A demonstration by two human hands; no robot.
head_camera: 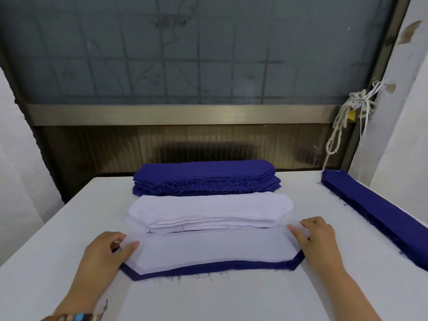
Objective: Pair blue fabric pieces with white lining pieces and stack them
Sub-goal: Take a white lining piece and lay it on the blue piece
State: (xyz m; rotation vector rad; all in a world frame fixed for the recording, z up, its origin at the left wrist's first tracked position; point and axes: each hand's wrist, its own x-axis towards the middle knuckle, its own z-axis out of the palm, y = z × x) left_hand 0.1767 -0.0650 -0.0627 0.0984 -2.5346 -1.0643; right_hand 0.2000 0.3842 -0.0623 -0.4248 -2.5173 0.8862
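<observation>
Bracelet [76,317]: beaded, on our left wrist at the bottom edge of view
Left hand [104,249]: we pinch the left end of the white lining piece, thumb lying on top, fingers curled at its edge
Right hand [317,237]: we rest lightly bent fingers on the right end of the same piece, gripping nothing
White lining piece [213,249]: flat on a blue piece just in front of us, covering most of it
Blue fabric piece [208,267]: on the table [58,239] under the lining, showing as a border along the near edge and both slanted ends
White stack [208,209]: more lining pieces piled just behind the pair
Blue stack [206,177]: frayed blue pieces behind the white stack, near the table's far edge
Blue strips [379,214]: a long pile along the table's right side, well apart from the pair
Background: we see a frosted window [185,54], with rope [335,135] and a padlock [352,115] at its right
</observation>
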